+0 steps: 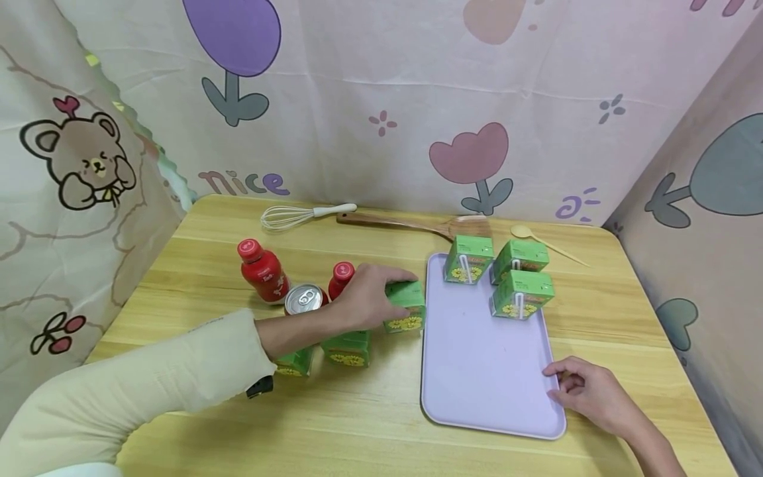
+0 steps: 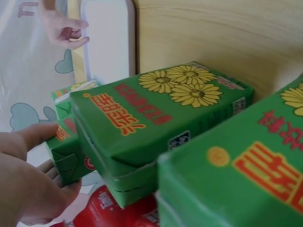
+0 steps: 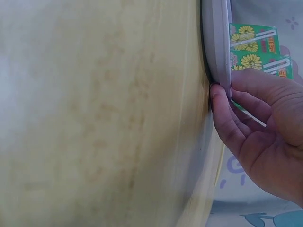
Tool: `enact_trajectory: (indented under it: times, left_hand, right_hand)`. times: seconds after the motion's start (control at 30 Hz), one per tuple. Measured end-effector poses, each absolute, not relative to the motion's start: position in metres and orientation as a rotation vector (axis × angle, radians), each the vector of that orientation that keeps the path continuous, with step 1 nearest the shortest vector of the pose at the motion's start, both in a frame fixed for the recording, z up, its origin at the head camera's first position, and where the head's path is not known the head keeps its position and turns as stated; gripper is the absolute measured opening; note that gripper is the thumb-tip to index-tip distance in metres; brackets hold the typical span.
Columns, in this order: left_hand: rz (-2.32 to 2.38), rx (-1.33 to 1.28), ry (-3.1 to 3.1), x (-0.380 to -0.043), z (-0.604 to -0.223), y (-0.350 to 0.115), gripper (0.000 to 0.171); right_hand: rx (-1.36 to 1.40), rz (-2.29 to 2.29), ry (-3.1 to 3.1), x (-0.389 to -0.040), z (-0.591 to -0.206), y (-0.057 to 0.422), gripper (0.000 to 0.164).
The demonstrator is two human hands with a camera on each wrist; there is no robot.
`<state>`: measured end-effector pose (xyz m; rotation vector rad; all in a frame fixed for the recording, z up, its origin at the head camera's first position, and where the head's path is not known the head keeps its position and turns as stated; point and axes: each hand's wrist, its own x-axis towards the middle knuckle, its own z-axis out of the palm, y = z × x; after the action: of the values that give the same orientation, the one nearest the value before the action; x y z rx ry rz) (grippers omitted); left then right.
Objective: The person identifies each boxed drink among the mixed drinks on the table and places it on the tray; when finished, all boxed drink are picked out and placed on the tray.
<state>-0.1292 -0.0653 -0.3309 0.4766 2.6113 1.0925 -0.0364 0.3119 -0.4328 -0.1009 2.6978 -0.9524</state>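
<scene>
while the left hand grasps a green carton, the lilac tray lies immediately to its right.
the carton looks upright, its long axis vertical, beside the far half of the tray's left edge; whether they touch, i cannot tell. the right hand, well apart from it, pinches the tray's right rim towards the near end. three other cartons stand at the tray's far end.
</scene>
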Motion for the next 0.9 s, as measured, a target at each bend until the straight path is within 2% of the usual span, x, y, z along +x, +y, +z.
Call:
enact_trajectory:
  times: [0.47,0.9]
  left_hand:
    - [1.128,0.487,2.567,-0.132,-0.321,-0.05,0.055]
    - [1.157,0.592,2.543,-0.15,-0.307,-0.03,0.054]
  right_hand:
    - [-0.094,-0.975,2.691,-0.036,-0.433,0.311,0.027]
    - [-0.11,-0.995,2.685,-0.037,-0.433,0.313,0.027]
